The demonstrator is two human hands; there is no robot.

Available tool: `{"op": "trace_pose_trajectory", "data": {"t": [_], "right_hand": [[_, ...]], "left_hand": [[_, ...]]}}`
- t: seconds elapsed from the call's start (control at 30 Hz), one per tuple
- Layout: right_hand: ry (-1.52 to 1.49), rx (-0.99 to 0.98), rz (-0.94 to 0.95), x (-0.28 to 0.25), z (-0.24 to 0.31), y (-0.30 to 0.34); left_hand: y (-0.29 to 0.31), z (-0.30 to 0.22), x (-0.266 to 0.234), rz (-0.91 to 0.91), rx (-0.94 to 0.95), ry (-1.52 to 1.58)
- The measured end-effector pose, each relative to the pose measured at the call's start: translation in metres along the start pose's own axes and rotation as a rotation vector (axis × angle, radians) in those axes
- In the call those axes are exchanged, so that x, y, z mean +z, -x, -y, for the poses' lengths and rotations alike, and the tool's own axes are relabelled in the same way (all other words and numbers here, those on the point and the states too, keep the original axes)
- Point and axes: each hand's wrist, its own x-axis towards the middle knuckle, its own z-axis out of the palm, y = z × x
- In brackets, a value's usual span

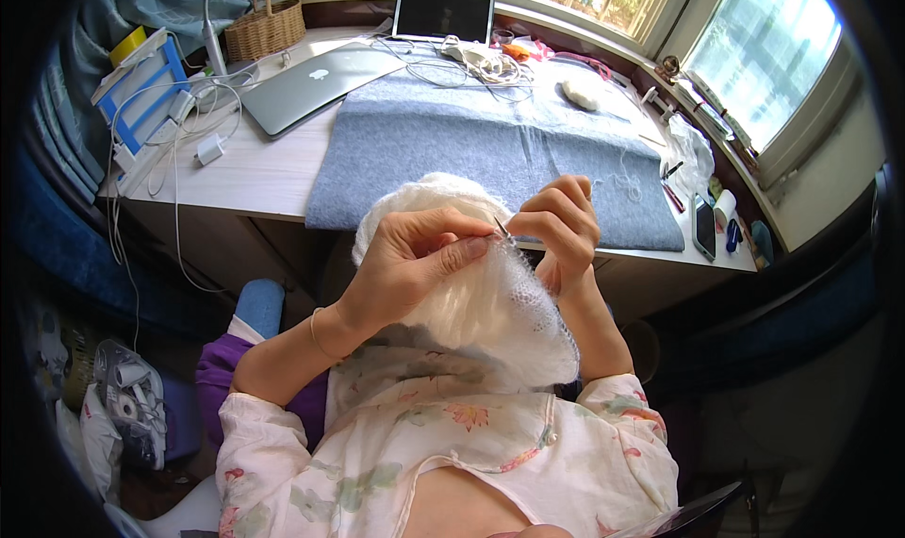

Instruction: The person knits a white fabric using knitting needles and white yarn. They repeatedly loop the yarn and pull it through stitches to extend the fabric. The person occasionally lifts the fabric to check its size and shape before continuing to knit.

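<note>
Both hands pinched shut on the white lace knitting (500, 302). Left hand (415, 260) grips the fabric edge, right hand (561, 227) holds the thin needle (502, 227) right between them.

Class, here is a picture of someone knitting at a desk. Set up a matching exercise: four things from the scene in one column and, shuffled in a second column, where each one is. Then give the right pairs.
Things
1. white knitted piece
2. closed silver laptop
3. wicker basket
4. smartphone

Places
A. far left corner of the desk
B. right end of the desk, beside the grey felt mat
C. held between the left hand and right hand
D. on the desk, left of the grey felt mat

Pairs: 1-C, 2-D, 3-A, 4-B
</note>
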Motion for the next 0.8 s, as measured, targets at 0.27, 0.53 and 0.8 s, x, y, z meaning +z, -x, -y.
{"op": "trace_pose_trajectory", "data": {"t": [0.27, 0.53, 0.8], "right_hand": [[0.037, 0.078, -0.103, -0.006, 0.018, -0.003], [0.09, 0.044, -0.012, -0.005, 0.019, -0.009], [0.083, 0.236, 0.205, -0.005, 0.019, -0.012]], "left_hand": [[-0.001, -0.004, 0.0, -0.078, 0.05, 0.139], [0.0, -0.006, 0.0, -0.144, 0.053, 0.159], [-0.001, 0.008, 0.006, -0.068, 0.029, 0.176]]}}
